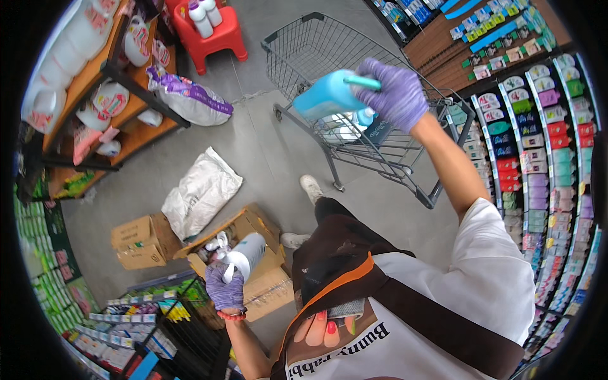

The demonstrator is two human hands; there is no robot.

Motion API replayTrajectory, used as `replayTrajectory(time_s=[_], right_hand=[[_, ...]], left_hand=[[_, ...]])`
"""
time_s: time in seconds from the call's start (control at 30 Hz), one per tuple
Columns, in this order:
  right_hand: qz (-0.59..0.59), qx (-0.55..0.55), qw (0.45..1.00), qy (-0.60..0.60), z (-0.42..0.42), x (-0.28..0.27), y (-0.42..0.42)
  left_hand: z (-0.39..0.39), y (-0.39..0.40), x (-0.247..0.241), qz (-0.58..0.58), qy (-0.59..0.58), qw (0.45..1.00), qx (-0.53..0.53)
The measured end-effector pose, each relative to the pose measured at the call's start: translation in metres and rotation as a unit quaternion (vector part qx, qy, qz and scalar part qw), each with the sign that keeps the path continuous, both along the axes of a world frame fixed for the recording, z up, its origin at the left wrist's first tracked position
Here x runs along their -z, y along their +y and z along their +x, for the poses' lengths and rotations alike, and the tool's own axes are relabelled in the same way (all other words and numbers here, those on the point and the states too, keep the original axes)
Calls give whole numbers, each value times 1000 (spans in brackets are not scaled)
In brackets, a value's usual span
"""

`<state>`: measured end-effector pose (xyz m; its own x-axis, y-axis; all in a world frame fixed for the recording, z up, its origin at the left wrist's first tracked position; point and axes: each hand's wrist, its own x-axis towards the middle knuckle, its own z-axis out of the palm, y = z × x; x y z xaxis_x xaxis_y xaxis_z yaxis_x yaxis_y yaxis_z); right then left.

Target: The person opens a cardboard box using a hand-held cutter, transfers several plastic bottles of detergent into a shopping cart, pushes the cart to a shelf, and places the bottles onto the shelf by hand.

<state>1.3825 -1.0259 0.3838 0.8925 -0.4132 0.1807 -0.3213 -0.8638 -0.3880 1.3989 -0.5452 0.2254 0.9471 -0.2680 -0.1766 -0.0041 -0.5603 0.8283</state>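
Observation:
My right hand [399,97], in a purple knitted glove, grips a blue pump bottle [323,97] by its pump end. The bottle is tilted on its side above the grey wire shopping cart [304,61]. White and blue bottles [346,128] and a dark box [378,130] lie inside the cart. Also gloved, my left hand [224,289] holds a pale grey-white pump bottle [249,254] by its top. That bottle slants above an open cardboard box [266,280], where white pump heads [218,243] show.
A closed carton [137,242] and a white woven sack [204,192] rest on the grey floor at left. Beyond stand a purple-white bag [192,102] and a red stool [206,38] bearing bottles. Stocked shelves [527,137] line the right side; others [109,76] stand at left.

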Motion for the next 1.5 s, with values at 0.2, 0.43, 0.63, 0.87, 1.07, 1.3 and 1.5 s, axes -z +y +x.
replayTrajectory(time_s=[0.2,0.43,0.63,0.87,1.07,1.3,1.5], right_hand=[[-55,98,982,150,25,60,-131],[85,203,961,168,26,203,-240],[174,260,930,192,27,262,-276],[204,250,891,319,33,300,-276],[211,303,897,244,17,316,-294],[196,304,895,260,6,346,-311],[416,194,874,162,-14,354,-314]], left_hand=[[60,-172,-121,-35,-191,975,105],[120,-364,-141,-124,-200,936,263],[145,-510,-68,-48,-99,928,357],[121,-623,27,52,4,916,399],[122,-648,95,190,-8,860,474],[114,-635,142,176,156,861,450],[78,-666,263,171,89,762,618]])
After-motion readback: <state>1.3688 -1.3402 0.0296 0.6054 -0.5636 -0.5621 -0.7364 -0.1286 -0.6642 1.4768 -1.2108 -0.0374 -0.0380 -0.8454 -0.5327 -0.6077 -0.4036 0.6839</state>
